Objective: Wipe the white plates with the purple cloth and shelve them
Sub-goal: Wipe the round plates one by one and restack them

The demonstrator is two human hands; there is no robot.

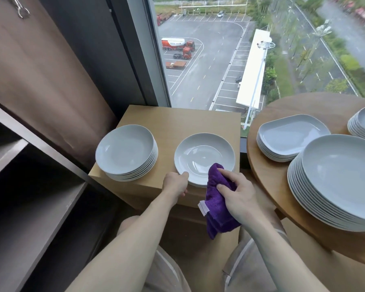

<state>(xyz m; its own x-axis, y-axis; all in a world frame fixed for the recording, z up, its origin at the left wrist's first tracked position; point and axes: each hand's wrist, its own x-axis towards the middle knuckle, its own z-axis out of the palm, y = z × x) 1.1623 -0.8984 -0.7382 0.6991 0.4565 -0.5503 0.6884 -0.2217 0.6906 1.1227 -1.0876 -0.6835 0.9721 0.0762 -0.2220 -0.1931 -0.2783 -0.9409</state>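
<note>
White plate point(202, 157) has its near rim hidden by purple cloth point(217, 199) gripped in right fingers point(226, 187); left fingers point(184, 175) pinch its edge.

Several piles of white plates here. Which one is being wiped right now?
The short pile on the small square table, right of the taller round stack. The left hand grips its near rim, and the purple cloth touches it.

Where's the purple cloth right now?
The purple cloth is low in the centre of the head view, gripped in the right hand, its top end touching the near rim of the plate on the small cabinet.
</note>
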